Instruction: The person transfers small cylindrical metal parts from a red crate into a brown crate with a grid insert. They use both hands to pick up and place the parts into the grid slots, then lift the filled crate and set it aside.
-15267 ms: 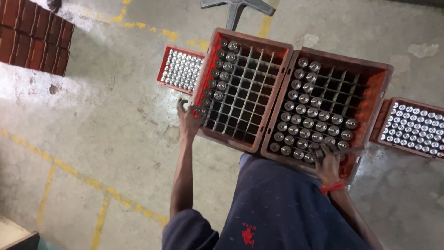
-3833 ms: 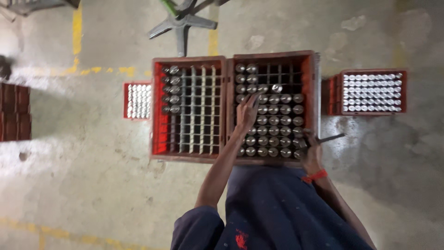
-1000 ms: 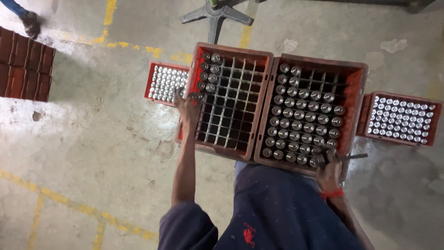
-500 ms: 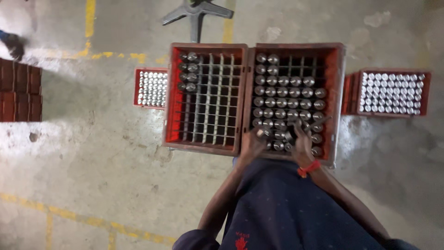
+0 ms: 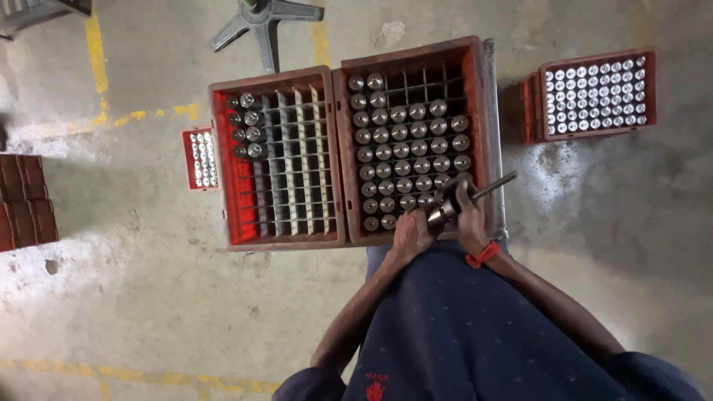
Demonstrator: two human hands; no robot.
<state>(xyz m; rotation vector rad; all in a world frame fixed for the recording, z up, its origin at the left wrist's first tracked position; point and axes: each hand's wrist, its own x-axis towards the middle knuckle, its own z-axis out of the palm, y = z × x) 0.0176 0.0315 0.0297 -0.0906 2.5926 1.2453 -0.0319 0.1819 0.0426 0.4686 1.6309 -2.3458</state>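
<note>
Both hands meet at the near edge of the right crate (image 5: pixel 484 111) — the left hand (image 5: pixel 411 234) closed on a metal cylinder (image 5: pixel 441 213), the right hand (image 5: pixel 471 219) clamped on a thin metal rod (image 5: pixel 496 186). The left crate (image 5: pixel 226 174) beside it holds a few cylinders in its far-left cells.

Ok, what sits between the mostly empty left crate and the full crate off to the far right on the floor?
In the head view, the right-hand divided crate, mostly filled with metal cylinders, then a strip of bare concrete floor before the far crate.
</note>
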